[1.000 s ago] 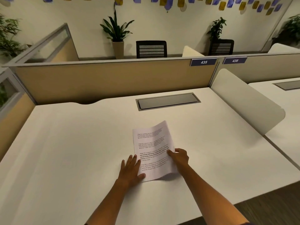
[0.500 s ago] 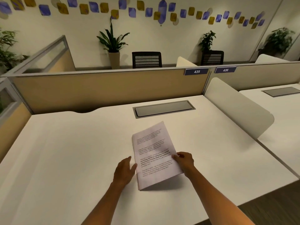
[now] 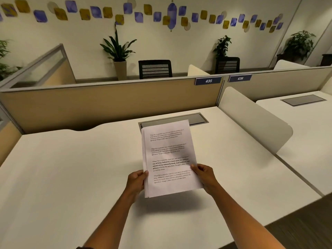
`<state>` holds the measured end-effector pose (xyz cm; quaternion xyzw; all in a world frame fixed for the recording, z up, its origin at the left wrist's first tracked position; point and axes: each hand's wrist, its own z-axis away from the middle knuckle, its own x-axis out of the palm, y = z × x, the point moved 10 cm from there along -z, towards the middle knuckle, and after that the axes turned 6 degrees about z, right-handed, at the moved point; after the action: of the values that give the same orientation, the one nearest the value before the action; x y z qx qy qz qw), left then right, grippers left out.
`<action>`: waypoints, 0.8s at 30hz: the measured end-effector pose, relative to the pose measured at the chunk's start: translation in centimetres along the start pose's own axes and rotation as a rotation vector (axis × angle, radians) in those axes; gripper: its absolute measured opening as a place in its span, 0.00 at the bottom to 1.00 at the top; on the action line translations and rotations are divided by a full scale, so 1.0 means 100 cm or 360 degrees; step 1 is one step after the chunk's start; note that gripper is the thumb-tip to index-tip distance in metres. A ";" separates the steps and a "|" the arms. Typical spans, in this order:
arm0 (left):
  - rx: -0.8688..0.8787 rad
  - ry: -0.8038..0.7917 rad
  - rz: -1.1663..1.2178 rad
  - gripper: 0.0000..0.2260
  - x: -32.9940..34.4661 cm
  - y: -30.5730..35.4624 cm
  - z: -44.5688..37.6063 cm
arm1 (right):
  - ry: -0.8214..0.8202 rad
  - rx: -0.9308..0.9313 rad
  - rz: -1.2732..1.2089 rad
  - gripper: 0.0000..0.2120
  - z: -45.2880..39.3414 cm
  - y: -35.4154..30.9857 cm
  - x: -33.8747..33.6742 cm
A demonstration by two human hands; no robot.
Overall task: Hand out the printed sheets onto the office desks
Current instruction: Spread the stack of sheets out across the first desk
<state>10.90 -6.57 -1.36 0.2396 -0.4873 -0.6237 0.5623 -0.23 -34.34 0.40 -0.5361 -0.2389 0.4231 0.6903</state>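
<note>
Hands, left [image 3: 136, 180] and right [image 3: 204, 176], grip printed sheets [image 3: 168, 159] above desk [image 3: 71, 177], divider [image 3: 255, 119] rightward.

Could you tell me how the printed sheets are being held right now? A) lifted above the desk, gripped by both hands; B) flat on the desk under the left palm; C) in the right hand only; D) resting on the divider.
A: the left hand and right hand grip the lower side edges of the printed sheets, whose shadow falls on the desk beneath.

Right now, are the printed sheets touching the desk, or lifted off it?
Apart. The head view shows the printed sheets held up by the left hand and right hand, casting a separate shadow on the desk below their lower edge.
</note>
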 end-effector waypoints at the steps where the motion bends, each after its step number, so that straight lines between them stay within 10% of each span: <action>1: 0.0002 0.0008 0.0026 0.10 0.004 0.000 -0.002 | -0.0020 -0.0008 0.0008 0.11 -0.003 -0.001 -0.002; 10: 0.0123 0.0247 0.0022 0.08 0.034 0.001 -0.020 | -0.0237 -0.0109 -0.0013 0.17 -0.037 -0.015 -0.032; 24: 0.0241 0.0736 -0.0033 0.04 0.023 -0.005 -0.028 | 0.0141 -0.0005 0.0392 0.09 -0.123 0.002 -0.161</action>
<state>12.44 -9.68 -2.33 0.4224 -0.3885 -0.5196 0.6330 0.88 -54.51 -1.59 -0.5807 -0.1412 0.4802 0.6421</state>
